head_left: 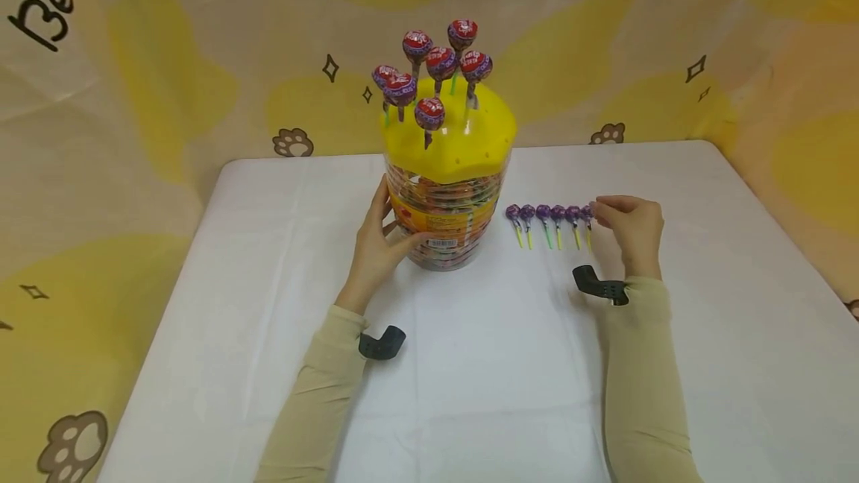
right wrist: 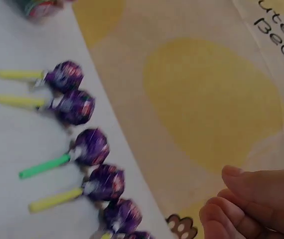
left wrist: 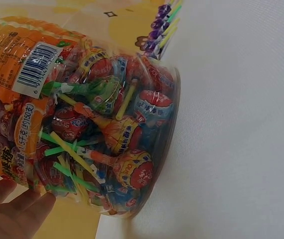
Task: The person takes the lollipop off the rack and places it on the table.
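Note:
My left hand grips the side of a big clear plastic candy jar, thumb across its front label and fingers round its left side. Wrapped lollipops fill the jar, under a yellow domed lid. Several red-and-purple lollipops stand upright in the lid. To the jar's right, purple lollipops lie side by side in a row, sticks toward me. My right hand is at the row's right end, fingertips beside the last lollipop. In the right wrist view its fingers are loosely bent, with nothing visible between them.
A white cloth covers the table. Behind it hangs a cream and yellow patterned backdrop. Each wrist wears a black camera mount over a beige sleeve.

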The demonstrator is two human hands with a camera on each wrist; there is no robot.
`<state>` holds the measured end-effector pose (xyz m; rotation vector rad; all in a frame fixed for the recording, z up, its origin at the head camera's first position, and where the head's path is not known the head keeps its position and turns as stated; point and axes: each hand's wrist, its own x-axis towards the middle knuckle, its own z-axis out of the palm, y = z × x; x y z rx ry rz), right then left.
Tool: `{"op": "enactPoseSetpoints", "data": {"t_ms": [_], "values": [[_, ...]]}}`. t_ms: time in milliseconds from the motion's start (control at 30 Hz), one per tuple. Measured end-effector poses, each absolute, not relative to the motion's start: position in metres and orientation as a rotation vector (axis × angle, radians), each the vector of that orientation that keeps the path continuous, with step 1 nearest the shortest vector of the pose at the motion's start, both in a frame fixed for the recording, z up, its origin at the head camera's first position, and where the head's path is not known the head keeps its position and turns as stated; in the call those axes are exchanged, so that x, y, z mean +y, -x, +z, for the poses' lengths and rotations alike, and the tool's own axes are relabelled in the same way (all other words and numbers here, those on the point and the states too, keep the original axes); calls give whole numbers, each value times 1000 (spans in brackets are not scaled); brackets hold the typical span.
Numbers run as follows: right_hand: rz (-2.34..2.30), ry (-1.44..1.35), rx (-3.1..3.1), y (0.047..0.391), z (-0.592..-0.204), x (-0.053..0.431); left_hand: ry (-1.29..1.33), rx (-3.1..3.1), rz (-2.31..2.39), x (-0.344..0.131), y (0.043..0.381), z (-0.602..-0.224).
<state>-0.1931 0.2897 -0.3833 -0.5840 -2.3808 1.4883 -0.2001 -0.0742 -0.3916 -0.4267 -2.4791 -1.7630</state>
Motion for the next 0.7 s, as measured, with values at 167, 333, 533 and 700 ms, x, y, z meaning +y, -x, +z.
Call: {"op": "enactPoseSetpoints", "data": {"t_ms": [167,333,533,700], "values": [[1648,424,-2145,191,-360,260,431,-2474,-1771,-73,199,-390],[1768,139,-1933,187,-338,221,445,-2463,-1775,-74,198,-390],[1736,-160,-1817,183,-310,182,440,-2464,-1769,-74,198,-390],[1699,-325,-1742,184,-286,158,432,-2467,-1775,-75,198,-391]]}}
